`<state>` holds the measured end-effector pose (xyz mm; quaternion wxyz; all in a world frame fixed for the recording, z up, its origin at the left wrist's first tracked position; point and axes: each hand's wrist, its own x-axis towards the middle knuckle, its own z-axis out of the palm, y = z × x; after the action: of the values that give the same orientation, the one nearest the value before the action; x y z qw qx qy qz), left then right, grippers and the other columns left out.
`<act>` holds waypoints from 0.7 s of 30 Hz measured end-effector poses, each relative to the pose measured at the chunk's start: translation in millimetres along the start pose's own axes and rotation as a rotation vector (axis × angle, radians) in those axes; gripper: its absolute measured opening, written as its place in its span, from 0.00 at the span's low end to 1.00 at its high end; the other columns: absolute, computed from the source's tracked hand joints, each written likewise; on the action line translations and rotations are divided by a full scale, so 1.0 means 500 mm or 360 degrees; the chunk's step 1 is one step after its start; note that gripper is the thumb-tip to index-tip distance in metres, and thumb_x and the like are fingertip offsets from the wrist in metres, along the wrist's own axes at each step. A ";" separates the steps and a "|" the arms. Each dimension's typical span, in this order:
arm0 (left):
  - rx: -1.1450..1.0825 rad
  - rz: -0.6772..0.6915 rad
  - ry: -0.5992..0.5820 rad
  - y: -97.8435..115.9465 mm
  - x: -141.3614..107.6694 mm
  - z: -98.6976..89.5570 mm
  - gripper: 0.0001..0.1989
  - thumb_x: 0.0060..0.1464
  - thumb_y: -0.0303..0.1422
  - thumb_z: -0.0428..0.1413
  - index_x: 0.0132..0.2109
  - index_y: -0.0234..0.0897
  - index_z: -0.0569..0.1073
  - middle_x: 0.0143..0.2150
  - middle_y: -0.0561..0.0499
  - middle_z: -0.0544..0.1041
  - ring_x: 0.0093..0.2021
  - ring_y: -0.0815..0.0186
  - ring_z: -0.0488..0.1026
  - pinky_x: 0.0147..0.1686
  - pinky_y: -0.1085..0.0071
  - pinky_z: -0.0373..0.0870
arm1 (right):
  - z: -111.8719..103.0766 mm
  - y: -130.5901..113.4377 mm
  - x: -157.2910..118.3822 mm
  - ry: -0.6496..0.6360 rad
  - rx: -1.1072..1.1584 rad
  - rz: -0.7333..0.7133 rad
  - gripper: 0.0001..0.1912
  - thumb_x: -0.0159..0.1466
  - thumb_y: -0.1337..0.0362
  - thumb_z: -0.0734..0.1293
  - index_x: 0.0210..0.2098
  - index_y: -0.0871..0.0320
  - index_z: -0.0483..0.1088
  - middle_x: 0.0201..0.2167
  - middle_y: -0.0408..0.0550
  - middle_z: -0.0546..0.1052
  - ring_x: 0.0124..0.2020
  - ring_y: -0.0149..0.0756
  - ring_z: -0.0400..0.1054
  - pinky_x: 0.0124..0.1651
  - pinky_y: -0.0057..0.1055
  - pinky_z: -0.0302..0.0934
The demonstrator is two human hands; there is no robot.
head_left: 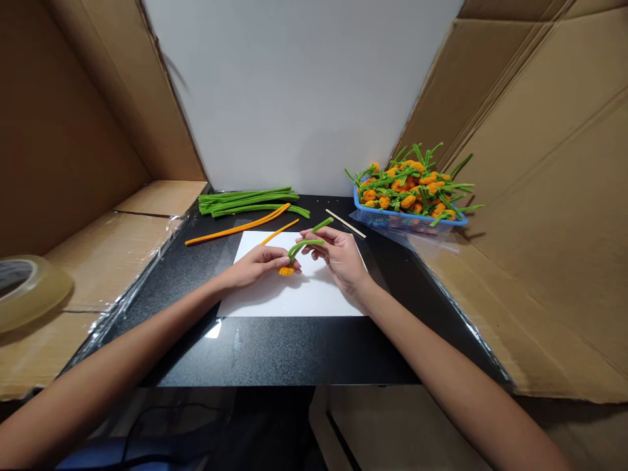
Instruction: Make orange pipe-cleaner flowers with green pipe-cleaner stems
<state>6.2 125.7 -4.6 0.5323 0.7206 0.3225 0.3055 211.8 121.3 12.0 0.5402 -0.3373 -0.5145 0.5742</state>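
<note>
Left hand (pixel 254 267) and right hand (pixel 339 256), as I see them, pinch a green pipe cleaner (pixel 305 244) over white paper (pixel 314 294), orange coil (pixel 286 271) at its tip.

A clear tape roll (pixel 27 294) on cardboard (pixel 63 353) left of the black table (pixel 275 353), a blue basket (pixel 407 221) of pipe-cleaner flowers (pixel 407 186) at its far right corner
</note>
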 end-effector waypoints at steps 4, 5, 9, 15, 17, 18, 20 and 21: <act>-0.0342 -0.0085 0.0403 -0.006 0.005 0.023 0.16 0.51 0.44 0.65 0.37 0.34 0.82 0.36 0.46 0.80 0.36 0.64 0.76 0.39 0.69 0.70 | -0.002 0.006 0.005 0.0123 -0.0063 -0.0071 0.15 0.52 0.53 0.78 0.31 0.58 0.78 0.27 0.46 0.80 0.25 0.29 0.67 0.29 0.28 0.57; -0.0438 -0.0122 0.0546 -0.006 0.007 0.032 0.16 0.49 0.44 0.67 0.38 0.34 0.81 0.35 0.46 0.80 0.35 0.65 0.75 0.37 0.70 0.70 | -0.002 0.007 0.005 0.0138 -0.0095 -0.0087 0.15 0.53 0.53 0.77 0.31 0.58 0.78 0.27 0.46 0.80 0.25 0.29 0.67 0.29 0.28 0.57; -0.0740 -0.0225 0.0886 0.003 0.010 0.056 0.17 0.42 0.38 0.71 0.36 0.33 0.79 0.36 0.49 0.79 0.35 0.67 0.75 0.38 0.71 0.72 | 0.004 0.008 0.000 0.0163 -0.0162 -0.0158 0.12 0.54 0.56 0.76 0.34 0.57 0.80 0.31 0.47 0.81 0.29 0.32 0.71 0.31 0.29 0.60; -0.0982 -0.0281 0.0920 0.008 0.009 0.054 0.14 0.43 0.35 0.71 0.31 0.32 0.77 0.34 0.48 0.79 0.38 0.66 0.77 0.49 0.65 0.72 | 0.015 0.007 -0.014 0.0058 -0.0258 -0.0112 0.10 0.55 0.57 0.76 0.34 0.54 0.82 0.36 0.47 0.83 0.35 0.35 0.73 0.40 0.33 0.65; -0.1037 -0.0269 0.0862 0.008 0.008 0.056 0.12 0.45 0.35 0.70 0.32 0.32 0.78 0.35 0.47 0.80 0.39 0.66 0.78 0.53 0.64 0.71 | 0.016 0.012 -0.014 0.0013 -0.0250 -0.0111 0.10 0.55 0.58 0.76 0.35 0.54 0.82 0.36 0.47 0.83 0.35 0.35 0.73 0.41 0.33 0.66; -0.1061 -0.0267 0.0831 0.007 0.008 0.059 0.12 0.46 0.35 0.70 0.33 0.32 0.79 0.36 0.47 0.81 0.40 0.66 0.78 0.54 0.64 0.70 | 0.016 0.016 -0.013 -0.0004 -0.0233 -0.0106 0.10 0.55 0.58 0.76 0.35 0.54 0.82 0.35 0.47 0.83 0.35 0.35 0.73 0.41 0.33 0.66; -0.1114 -0.0267 0.0779 0.009 0.009 0.065 0.10 0.48 0.34 0.69 0.34 0.31 0.80 0.36 0.46 0.81 0.42 0.65 0.78 0.57 0.64 0.69 | 0.015 0.021 -0.011 -0.0001 -0.0199 -0.0084 0.10 0.54 0.58 0.77 0.35 0.54 0.83 0.35 0.47 0.83 0.35 0.35 0.73 0.41 0.33 0.66; -0.1146 -0.0262 0.0764 0.010 0.009 0.068 0.10 0.48 0.33 0.68 0.35 0.31 0.80 0.37 0.46 0.81 0.43 0.65 0.78 0.58 0.64 0.68 | 0.015 0.023 -0.011 0.0022 -0.0191 -0.0076 0.11 0.54 0.57 0.77 0.35 0.54 0.83 0.35 0.48 0.83 0.35 0.36 0.74 0.40 0.33 0.66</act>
<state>36.2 108.7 -8.0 0.6820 0.3697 0.3664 0.5138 202.7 115.5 1.8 0.5361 -0.3607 -0.5522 0.5269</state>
